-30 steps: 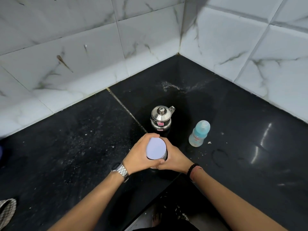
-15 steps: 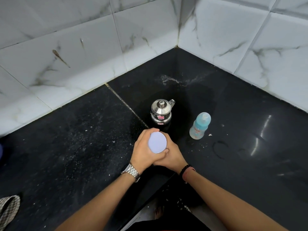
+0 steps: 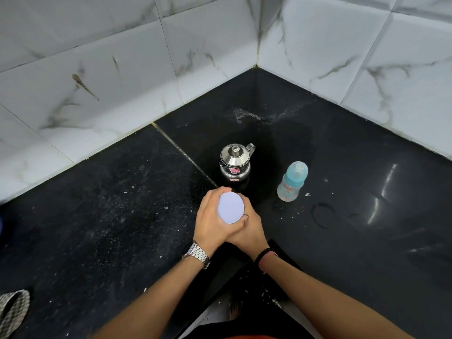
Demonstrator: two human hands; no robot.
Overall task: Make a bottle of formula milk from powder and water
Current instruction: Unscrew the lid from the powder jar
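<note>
A tin with a pale lilac lid (image 3: 231,208) stands on the black counter (image 3: 122,228), and both hands hold it. My left hand (image 3: 212,223) wraps round the lid's rim from the left. My right hand (image 3: 249,232) grips the tin's body below from the right; the body is hidden by my fingers. Behind the tin stands a small steel kettle (image 3: 235,162) with its lid on. To the right of it, a baby bottle (image 3: 292,184) with a teal cap stands upright.
White marble-look tiled walls (image 3: 122,77) meet in a corner behind the kettle. White specks and crumbs are scattered over the counter. A wet ring mark (image 3: 324,214) lies right of the bottle. A striped cloth (image 3: 13,311) shows at the bottom left edge.
My left hand has turned further round the lid, its wrist shifting right. The tin, kettle and bottle stay where they were; the camera has tilted a little.
</note>
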